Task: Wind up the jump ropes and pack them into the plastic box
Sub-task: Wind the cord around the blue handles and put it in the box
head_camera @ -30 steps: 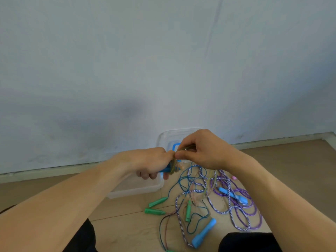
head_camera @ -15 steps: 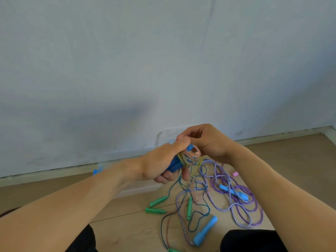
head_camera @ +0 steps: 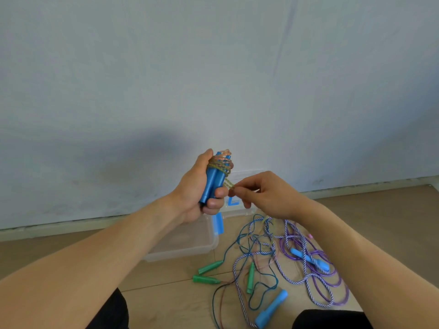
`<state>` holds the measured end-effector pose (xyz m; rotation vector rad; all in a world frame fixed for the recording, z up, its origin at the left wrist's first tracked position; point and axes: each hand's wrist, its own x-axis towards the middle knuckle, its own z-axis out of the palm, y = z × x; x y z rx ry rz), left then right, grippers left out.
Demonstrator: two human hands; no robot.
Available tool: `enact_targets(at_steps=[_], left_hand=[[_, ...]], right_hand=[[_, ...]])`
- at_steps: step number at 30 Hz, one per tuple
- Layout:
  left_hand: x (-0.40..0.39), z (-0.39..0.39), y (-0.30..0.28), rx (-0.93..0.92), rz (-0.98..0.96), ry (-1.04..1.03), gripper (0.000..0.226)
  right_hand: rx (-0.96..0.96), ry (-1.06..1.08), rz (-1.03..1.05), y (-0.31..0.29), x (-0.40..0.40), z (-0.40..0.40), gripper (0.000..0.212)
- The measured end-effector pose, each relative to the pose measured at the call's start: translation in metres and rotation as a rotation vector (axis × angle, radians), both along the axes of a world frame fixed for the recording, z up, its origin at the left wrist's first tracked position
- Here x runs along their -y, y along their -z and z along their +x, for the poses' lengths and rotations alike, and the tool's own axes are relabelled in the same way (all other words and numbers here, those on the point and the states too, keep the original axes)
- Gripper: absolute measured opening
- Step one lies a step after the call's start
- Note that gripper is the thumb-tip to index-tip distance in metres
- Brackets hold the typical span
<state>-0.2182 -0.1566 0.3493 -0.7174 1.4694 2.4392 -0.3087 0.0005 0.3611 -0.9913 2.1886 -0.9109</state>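
Observation:
My left hand (head_camera: 196, 188) grips a pair of dark blue jump rope handles (head_camera: 213, 180) upright, with a glittery orange-yellow rope (head_camera: 221, 162) wound round their top. My right hand (head_camera: 263, 194) pinches the loose end of that rope just right of the handles. Below and behind my hands stands the clear plastic box (head_camera: 187, 243) with blue latches, open on the floor by the wall. To its right lies a tangle of ropes: a blue-and-white striped rope (head_camera: 240, 283), a purple rope (head_camera: 332, 288), light blue handles (head_camera: 270, 309) and green handles (head_camera: 209, 273).
A pale wall rises directly ahead, with a baseboard (head_camera: 356, 187) along the wooden floor (head_camera: 392, 222). My dark-clad knees (head_camera: 330, 319) sit at the bottom edge on both sides of the rope tangle.
My left hand has lifted the blue handles and turned them upright. The right hand has come off the top of the bundle and moved right, now pulling the rope's end sideways.

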Motion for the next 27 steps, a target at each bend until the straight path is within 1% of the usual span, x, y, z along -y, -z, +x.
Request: enact_targets(at_steps=[1,2,3,4,6,9,11,13,14,15,16,18,19,20,22,25,27], left_hand=[[-0.001,-0.001,0.000,0.009,-0.018,-0.014,0.050],[-0.001,-0.001,0.000,0.036,-0.077,-0.029,0.051],[-0.002,0.000,0.000,0.070,-0.195,-0.036,0.051],[-0.002,0.000,0.002,0.100,-0.355,-0.028,0.051],[-0.003,0.000,0.005,0.106,-0.629,0.014,0.055],[-0.005,-0.001,0.012,0.076,-0.851,0.094,0.055],[-0.007,-0.001,0.016,0.063,-1.012,0.194,0.055],[-0.009,0.001,0.019,0.149,-1.153,0.382,0.065],[-0.011,0.003,0.019,0.219,-1.181,0.487,0.073],[-0.012,0.005,0.018,0.281,-1.158,0.586,0.081],[-0.014,0.007,0.017,0.324,-1.081,0.678,0.088],[-0.020,0.009,0.015,0.359,-0.821,0.805,0.098],[-0.022,0.010,0.014,0.357,-0.702,0.845,0.098],[-0.023,0.009,0.015,0.349,-0.625,0.866,0.097],[-0.022,0.008,0.017,0.327,-0.553,0.891,0.091],[-0.019,0.009,0.021,0.266,-0.417,0.948,0.101],[-0.021,0.010,0.026,0.201,-0.308,0.959,0.106]], right_hand=[[-0.020,-0.033,0.031,0.000,0.001,0.003,0.022],[-0.024,-0.045,0.050,0.000,0.002,0.005,0.023],[-0.018,-0.044,0.056,0.000,0.002,0.006,0.025],[-0.003,-0.036,0.058,0.000,0.002,0.007,0.028],[0.023,-0.024,0.060,-0.001,0.001,0.007,0.032],[-0.043,-0.054,0.102,0.000,0.000,0.009,0.030],[-0.150,-0.128,0.134,0.003,-0.002,0.010,0.031],[-0.274,-0.196,0.155,0.004,-0.005,0.009,0.026],[-0.312,-0.202,0.149,0.003,-0.006,0.008,0.021],[-0.321,-0.189,0.129,0.001,-0.008,0.006,0.017],[-0.308,-0.165,0.098,-0.001,-0.009,0.004,0.016],[-0.223,-0.106,0.029,-0.004,-0.011,0.000,0.017],[-0.160,-0.081,-0.004,-0.003,-0.012,-0.002,0.018],[-0.095,-0.066,-0.031,-0.002,-0.013,-0.003,0.018],[0.005,-0.058,-0.082,0.003,-0.014,-0.005,0.014],[0.119,-0.038,-0.173,0.012,-0.010,-0.005,0.010],[0.146,-0.023,-0.172,0.016,-0.008,-0.005,0.007]])
